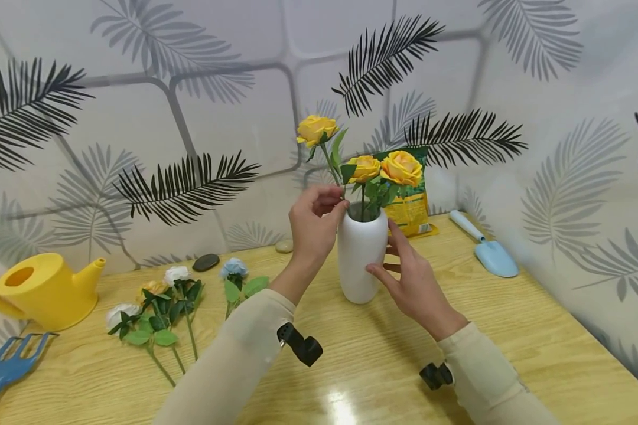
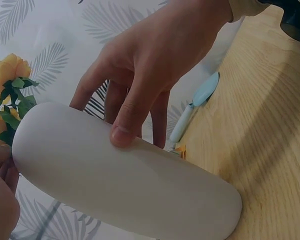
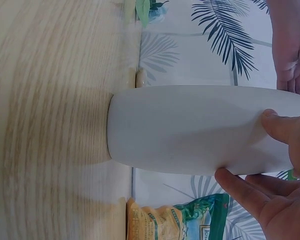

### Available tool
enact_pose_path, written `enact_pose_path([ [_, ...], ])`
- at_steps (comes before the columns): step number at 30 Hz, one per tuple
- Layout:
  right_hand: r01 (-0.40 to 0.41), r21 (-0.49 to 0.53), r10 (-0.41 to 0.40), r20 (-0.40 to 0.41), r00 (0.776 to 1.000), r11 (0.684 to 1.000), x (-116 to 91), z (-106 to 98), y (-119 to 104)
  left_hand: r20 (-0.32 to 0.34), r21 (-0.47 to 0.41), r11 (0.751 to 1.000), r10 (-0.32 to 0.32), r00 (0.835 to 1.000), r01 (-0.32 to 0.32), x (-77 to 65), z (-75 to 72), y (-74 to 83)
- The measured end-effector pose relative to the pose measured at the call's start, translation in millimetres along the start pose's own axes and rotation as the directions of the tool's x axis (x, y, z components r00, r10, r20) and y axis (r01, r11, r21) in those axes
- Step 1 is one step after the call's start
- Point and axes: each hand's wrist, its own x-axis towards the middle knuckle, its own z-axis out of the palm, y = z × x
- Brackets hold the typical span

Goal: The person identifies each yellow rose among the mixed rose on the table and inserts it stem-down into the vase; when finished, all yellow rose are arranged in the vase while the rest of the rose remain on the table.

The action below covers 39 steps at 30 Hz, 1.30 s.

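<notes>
A white vase point(image 1: 358, 260) stands upright on the wooden table, with two yellow roses point(image 1: 401, 169) in its mouth. My left hand point(image 1: 313, 227) pinches the stem of another yellow rose point(image 1: 317, 130) at the left of the vase's rim; this bloom stands higher than the others. Whether its stem end is inside the vase is hidden. My right hand point(image 1: 416, 283) holds the vase's right side, thumb in front and fingers round the far side. In the right wrist view, the thumb and fingers of the right hand point(image 3: 295, 150) touch the vase wall point(image 3: 190, 127).
White, yellow and blue flowers point(image 1: 176, 275) lie on the left of the table. A yellow watering can point(image 1: 48, 292) and blue fork point(image 1: 13, 363) are farther left. Stones point(image 1: 205, 262) lie by the wall. A yellow-green bag point(image 1: 408, 212) stands behind the vase, a blue trowel point(image 1: 494, 257) to the right.
</notes>
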Motion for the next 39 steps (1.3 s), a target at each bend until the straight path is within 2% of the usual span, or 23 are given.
enact_pose_path([
  [5, -0.003, 0.002, 0.003, -0.001, 1.000, 1.000, 0, 0, 0, -0.004, 0.011, 1.000, 0.017, 1.000, -0.017, -2.4, 0.1, -2.6],
  [11, -0.005, 0.007, 0.005, 0.000, 1.000, 1.000, 0, 0, -1, -0.007, 0.026, 1.000, -0.004, 1.000, 0.004, -5.8, 0.0, -3.6],
  [24, -0.003, 0.000, 0.003, -0.001, 1.000, 1.000, 0, 0, -2, 0.033, 0.043, 0.999, -0.006, 0.999, 0.004, -10.5, -2.8, -9.6],
  [39, -0.012, -0.005, 0.013, 0.007, 1.000, 1.000, 0, -1, -2, 0.049, 0.023, 1.000, -0.008, 0.999, 0.006, -11.0, -9.3, -10.9],
])
